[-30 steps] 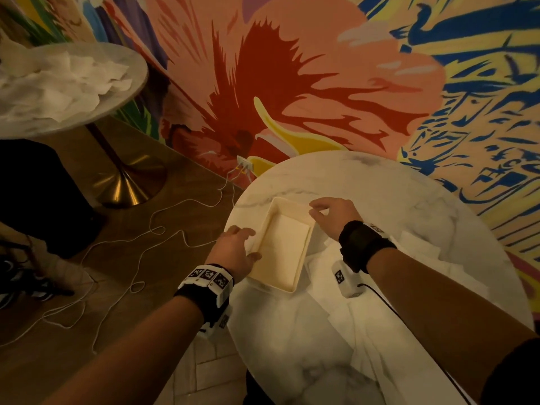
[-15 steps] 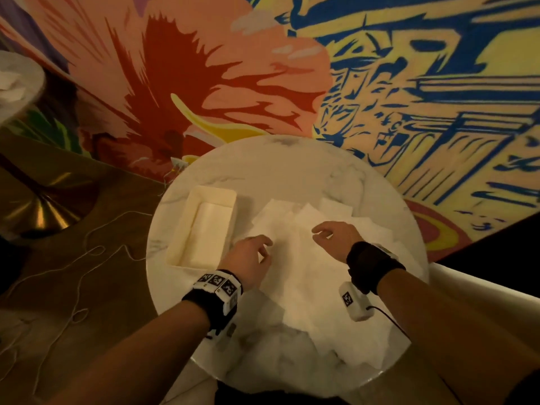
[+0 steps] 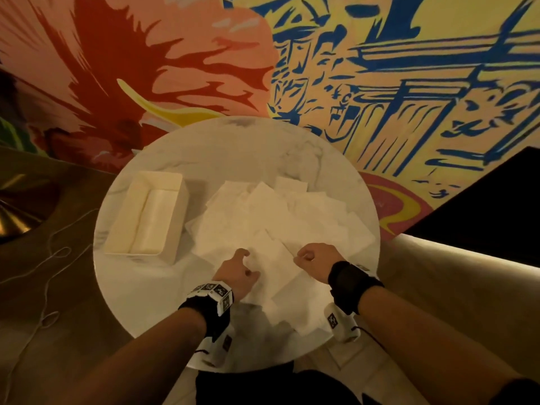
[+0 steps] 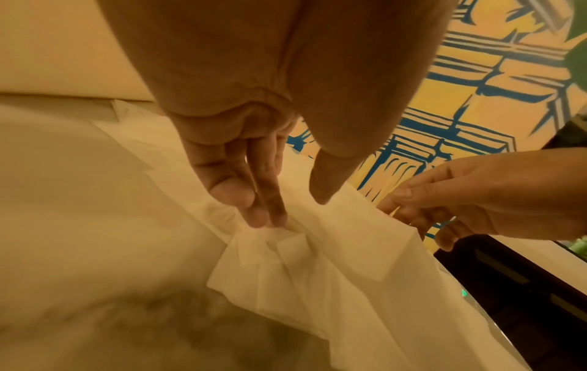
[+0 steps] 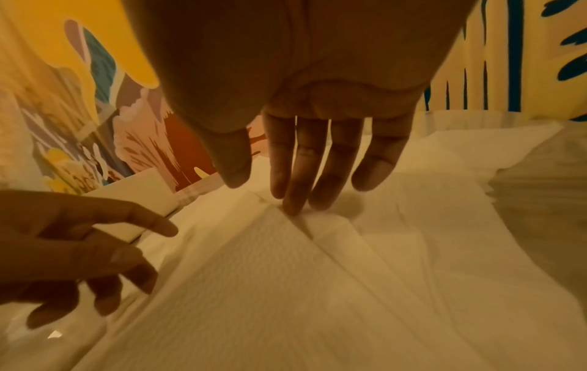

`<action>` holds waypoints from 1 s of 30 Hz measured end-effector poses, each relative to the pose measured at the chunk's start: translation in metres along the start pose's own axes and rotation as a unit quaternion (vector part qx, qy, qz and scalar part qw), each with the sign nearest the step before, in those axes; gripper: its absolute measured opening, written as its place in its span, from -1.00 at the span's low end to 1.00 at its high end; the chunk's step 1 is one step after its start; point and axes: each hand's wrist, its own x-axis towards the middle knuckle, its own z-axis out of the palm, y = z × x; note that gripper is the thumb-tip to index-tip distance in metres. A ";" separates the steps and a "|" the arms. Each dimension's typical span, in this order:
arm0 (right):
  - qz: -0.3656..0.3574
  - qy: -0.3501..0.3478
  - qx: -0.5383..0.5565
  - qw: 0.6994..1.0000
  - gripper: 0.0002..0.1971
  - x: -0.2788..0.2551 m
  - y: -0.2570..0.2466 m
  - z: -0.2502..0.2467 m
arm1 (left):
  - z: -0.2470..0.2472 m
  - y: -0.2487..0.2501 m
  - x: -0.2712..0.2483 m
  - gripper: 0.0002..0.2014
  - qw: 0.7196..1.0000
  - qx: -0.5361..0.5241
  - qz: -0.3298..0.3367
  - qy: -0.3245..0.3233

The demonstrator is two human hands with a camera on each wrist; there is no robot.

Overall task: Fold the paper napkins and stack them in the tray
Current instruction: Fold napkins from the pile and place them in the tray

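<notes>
Lying across the middle and right of the round marble table (image 3: 163, 290) was a loose spread of white paper napkins (image 3: 263, 217), overlapping at odd angles. At the lower centre of the head view both hands met over the nearest napkin (image 3: 273, 271) of that spread. The left hand (image 3: 235, 273) sat at its left edge; in the left wrist view its fingers (image 4: 251, 200) pointed down, pressed close together, their tips touching a small bunched fold of paper, with the thumb held apart above the sheet. Whether the thumb actually gripped the paper could not be told. The right hand (image 3: 314, 263) sat at the napkin's right edge. In the right wrist view its fingers (image 5: 295, 190) hung straight and slightly spread, the middle tips resting on a raised crease, the thumb just off the paper beside them. In the head view that hand looked more curled, so a pinch could not be ruled out.

Left of the spread, in the middle left of the head view, stood the cream rectangular tray (image 3: 175, 211), its long side just beside the napkins' left edge. A folded napkin (image 3: 155, 220) lay inside it. Behind the table, across the top of the frame, ran a painted wall (image 3: 380, 68) of red, yellow and blue.
</notes>
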 end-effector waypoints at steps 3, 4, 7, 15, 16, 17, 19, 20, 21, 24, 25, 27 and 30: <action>-0.012 0.002 -0.015 1.000 -0.71 -0.001 0.002 0.004 | 0.005 0.004 0.002 -0.46 0.999 -0.038 -0.005 0.028; -0.017 0.010 -0.020 1.000 -0.75 0.000 0.002 0.004 | 0.006 0.006 0.002 -0.47 0.998 -0.046 -0.006 0.033; -0.040 0.023 -0.007 0.999 -0.83 0.001 0.001 0.000 | 0.004 0.012 -0.001 -0.46 0.998 -0.053 -0.004 0.044; -0.082 0.042 0.133 0.987 -0.89 0.017 -0.018 -0.023 | -0.003 0.036 -0.018 -0.17 0.993 -0.086 0.057 0.058; -0.085 0.044 0.143 0.985 -0.87 0.019 -0.022 -0.025 | -0.005 0.039 -0.019 -0.11 0.992 -0.091 0.069 0.059; -0.086 0.046 0.155 0.983 -0.85 0.021 -0.026 -0.026 | -0.006 0.043 -0.019 -0.06 0.991 -0.092 0.076 0.061; -0.083 0.047 0.186 0.978 -0.83 0.024 -0.031 -0.029 | -0.011 0.046 -0.019 -0.01 0.990 -0.092 0.083 0.067; -0.079 0.045 0.204 0.975 -0.84 0.025 -0.034 -0.030 | -0.013 0.046 -0.018 -0.02 0.989 -0.094 0.084 0.072; -0.075 0.042 0.225 0.971 -0.84 0.026 -0.036 -0.031 | -0.016 0.046 -0.018 -0.05 0.989 -0.096 0.083 0.078; -0.050 0.029 0.294 0.954 -0.84 0.027 -0.044 -0.034 | -0.024 0.046 -0.018 -0.32 0.982 -0.105 0.099 0.125; -0.049 0.030 0.311 0.949 -0.84 0.026 -0.046 -0.034 | -0.027 0.046 -0.017 -0.46 0.977 -0.107 0.112 0.149; -0.061 0.034 0.327 0.942 -0.75 0.024 -0.051 -0.034 | -0.034 0.047 -0.015 -0.74 0.967 -0.112 0.133 0.187; -0.103 0.025 0.315 0.943 -0.53 0.018 -0.057 -0.034 | -0.047 0.047 -0.012 -0.88 0.959 -0.103 0.140 0.222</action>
